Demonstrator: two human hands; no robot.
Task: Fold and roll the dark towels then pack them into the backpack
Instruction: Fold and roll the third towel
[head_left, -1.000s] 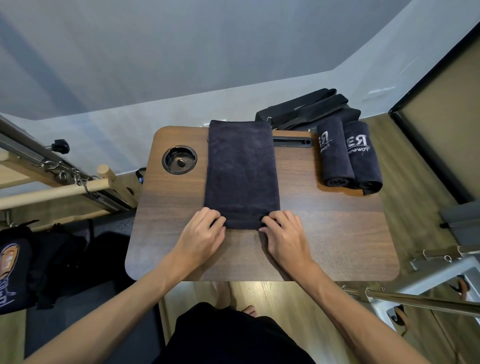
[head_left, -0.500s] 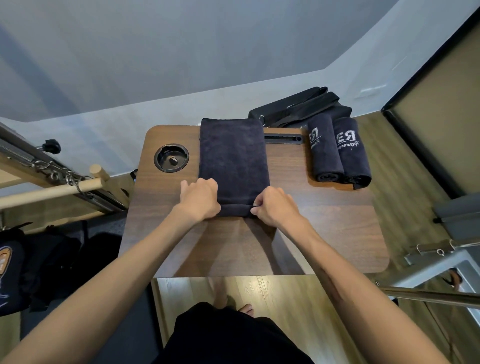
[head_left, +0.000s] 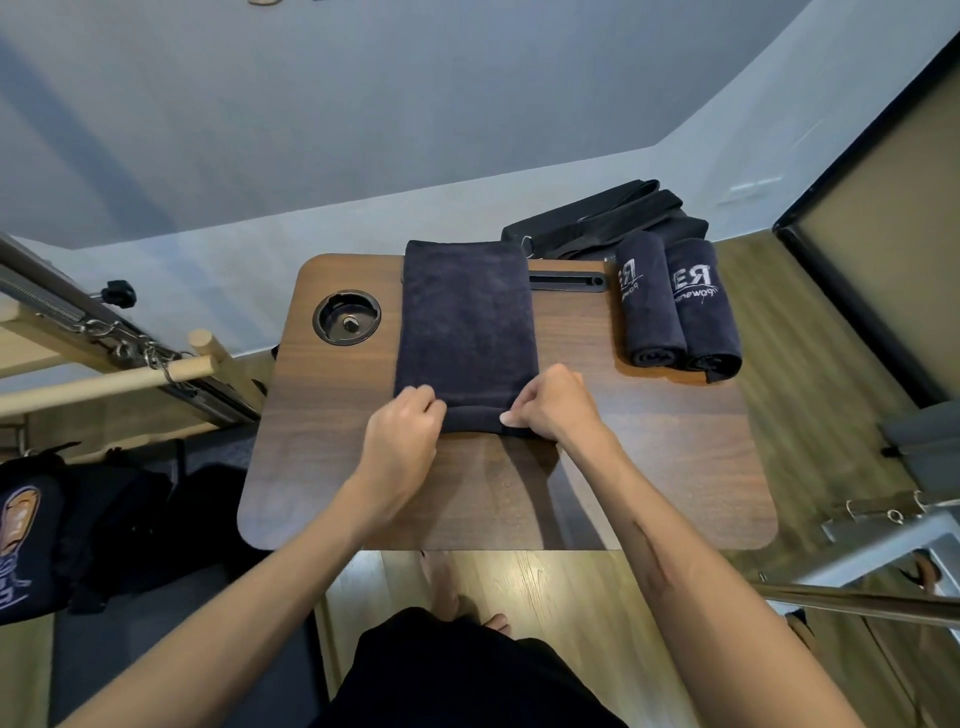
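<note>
A folded dark towel (head_left: 467, 322) lies lengthwise on the wooden table (head_left: 649, 467), its near end turned over into a small roll. My left hand (head_left: 405, 426) grips the roll's left end with curled fingers. My right hand (head_left: 550, 405) pinches the roll's right end. Two rolled dark towels with white lettering (head_left: 678, 306) lie side by side at the table's far right. A black backpack (head_left: 592, 218) lies behind the table's far edge, partly hidden by the rolls.
A round black cup recess (head_left: 346, 317) sits in the table's far left and a black slot (head_left: 566, 282) along its far edge. Wooden bars and metal frame (head_left: 130, 364) stand left; dark bags (head_left: 104, 525) on the floor; metal frame (head_left: 883, 530) right.
Both hands went from pressing the towel's flat near edge to curling it over, and the roll has advanced away from me. The camera view shifted slightly.
</note>
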